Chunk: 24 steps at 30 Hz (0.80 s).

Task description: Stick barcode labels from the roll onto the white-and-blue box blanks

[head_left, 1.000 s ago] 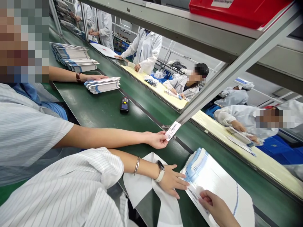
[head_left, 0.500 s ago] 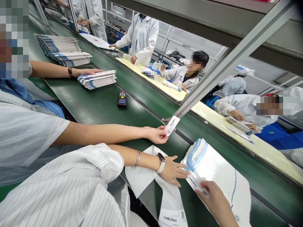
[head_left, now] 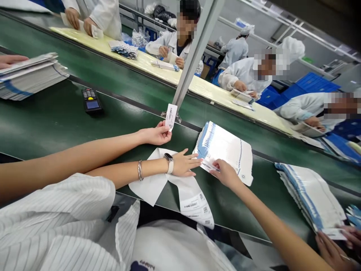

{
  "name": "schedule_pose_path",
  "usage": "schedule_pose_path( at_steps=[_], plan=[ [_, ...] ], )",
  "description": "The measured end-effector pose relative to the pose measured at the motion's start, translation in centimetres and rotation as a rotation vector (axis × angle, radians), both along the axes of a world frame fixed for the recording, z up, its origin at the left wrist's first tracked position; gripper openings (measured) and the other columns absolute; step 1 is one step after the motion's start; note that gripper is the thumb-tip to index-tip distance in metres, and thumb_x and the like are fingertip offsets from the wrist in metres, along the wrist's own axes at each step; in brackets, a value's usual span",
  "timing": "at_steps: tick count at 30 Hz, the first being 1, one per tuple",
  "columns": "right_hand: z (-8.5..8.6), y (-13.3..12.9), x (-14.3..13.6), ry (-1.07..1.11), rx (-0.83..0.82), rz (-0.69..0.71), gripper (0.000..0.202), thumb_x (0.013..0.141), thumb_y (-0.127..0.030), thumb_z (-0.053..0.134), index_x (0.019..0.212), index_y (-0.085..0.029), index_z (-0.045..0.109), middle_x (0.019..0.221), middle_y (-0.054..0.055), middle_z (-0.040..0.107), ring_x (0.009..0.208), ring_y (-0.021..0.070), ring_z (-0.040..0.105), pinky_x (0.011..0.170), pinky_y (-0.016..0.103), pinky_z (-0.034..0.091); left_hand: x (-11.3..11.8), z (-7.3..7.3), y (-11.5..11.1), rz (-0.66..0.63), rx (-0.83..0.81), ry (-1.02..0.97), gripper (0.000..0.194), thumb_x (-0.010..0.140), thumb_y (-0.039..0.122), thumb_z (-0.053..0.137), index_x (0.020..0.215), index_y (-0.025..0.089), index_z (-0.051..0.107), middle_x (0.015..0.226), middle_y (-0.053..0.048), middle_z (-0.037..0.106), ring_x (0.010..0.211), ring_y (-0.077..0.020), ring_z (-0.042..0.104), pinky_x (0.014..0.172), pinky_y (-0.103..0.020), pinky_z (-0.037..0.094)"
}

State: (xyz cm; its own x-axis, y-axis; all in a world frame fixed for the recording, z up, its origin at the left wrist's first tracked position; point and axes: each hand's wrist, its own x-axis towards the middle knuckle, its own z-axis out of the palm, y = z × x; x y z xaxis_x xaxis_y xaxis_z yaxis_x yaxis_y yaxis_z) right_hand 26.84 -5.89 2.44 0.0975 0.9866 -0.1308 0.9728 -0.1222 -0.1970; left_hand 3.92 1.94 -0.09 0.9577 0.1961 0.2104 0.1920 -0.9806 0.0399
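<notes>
One left hand [head_left: 182, 164], fingers spread open, rests its fingertips against the edge of a stack of white-and-blue packets [head_left: 227, 145] on the green surface [head_left: 121, 122], presumably to steady it. The right hand [head_left: 225, 173] curls its fingertips at a barcode label [head_left: 207, 166] along the top packet's near edge; whether it pinches or presses, I cannot tell. A label strip [head_left: 193, 201] lies near the body, likely for easy reach. Beyond, a co-worker's hand [head_left: 159, 134] grips another label [head_left: 170, 117] by its end, leaving the barcode uncovered.
</notes>
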Motion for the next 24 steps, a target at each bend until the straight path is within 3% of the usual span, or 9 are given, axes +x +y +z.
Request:
schedule_pose_path(
  at_steps=[7, 24],
  plan=[
    [0.6, 0.7, -0.2, 0.017, -0.050, -0.052, 0.017, 0.066, -0.028, 0.064, 0.077, -0.020, 0.053, 0.075, 0.001, 0.059, 0.066, 0.0162, 0.055, 0.056, 0.025, 0.035, 0.0, 0.4, 0.0, -0.014, -0.103, 0.024, 0.046, 0.093, 0.041, 0.036, 0.133, 0.019, 0.039, 0.146, -0.002, 0.031, 0.136, -0.0241, 0.027, 0.106, -0.050, 0.029],
    [0.2, -0.4, -0.4, 0.132, 0.059, -0.081, 0.017, 0.067, -0.031, 0.062, 0.077, -0.019, 0.057, 0.078, 0.002, 0.059, 0.070, 0.0167, 0.054, 0.061, 0.029, 0.041, 0.0, 0.6, 0.0, -0.020, -0.131, 0.048, 0.045, 0.093, 0.040, 0.035, 0.132, 0.019, 0.040, 0.147, -0.003, 0.030, 0.136, -0.0242, 0.027, 0.107, -0.048, 0.025]
  ],
)
